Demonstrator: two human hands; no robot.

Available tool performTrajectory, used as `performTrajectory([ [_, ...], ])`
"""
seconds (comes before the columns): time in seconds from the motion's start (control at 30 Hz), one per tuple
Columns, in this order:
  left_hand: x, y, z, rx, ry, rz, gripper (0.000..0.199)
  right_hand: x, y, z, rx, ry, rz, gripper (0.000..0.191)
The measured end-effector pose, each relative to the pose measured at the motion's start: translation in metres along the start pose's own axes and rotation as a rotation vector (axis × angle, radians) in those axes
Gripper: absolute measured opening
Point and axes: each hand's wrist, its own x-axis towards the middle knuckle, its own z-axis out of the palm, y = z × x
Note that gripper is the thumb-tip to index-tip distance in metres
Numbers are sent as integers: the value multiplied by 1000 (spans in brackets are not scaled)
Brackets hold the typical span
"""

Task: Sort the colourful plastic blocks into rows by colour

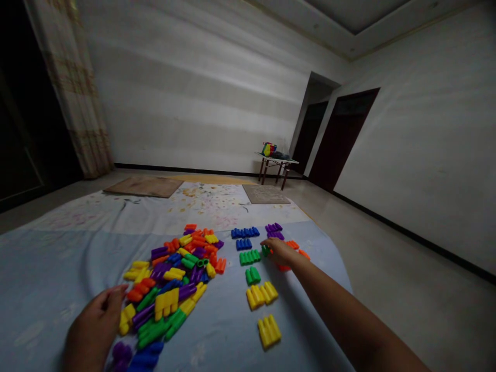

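My right hand reaches to the right side of the cloth, its fingers closed at a green toy block made of joined tubes. That block is at the end of a green row. My left hand is at the left edge of a mixed pile of plastic tube blocks, with thumb and fingers pinched together; what they hold, if anything, is hidden. Nearest to it are an orange block and a yellow block. Blue blocks, purple blocks and yellow blocks lie sorted by colour.
Orange blocks lie partly behind my right hand. The floral cloth has folds at the left. Two flat boards, one brown and one greyish, lie at its far edge. A small table bearing a colourful bag stands beyond.
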Motion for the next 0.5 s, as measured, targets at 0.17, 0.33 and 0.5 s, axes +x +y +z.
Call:
performTrajectory([
  [0.17,0,7,-5,20,-64,-104,43,6,-5,5,23,-70,-63,49],
  [0.33,-2,9,-7,-40,-32,-109,38,0,-7,8,53,-66,-80,44],
  [0.5,-6,10,-6,-124,13,-68,38,-9,-5,3,79,-50,-64,47],
])
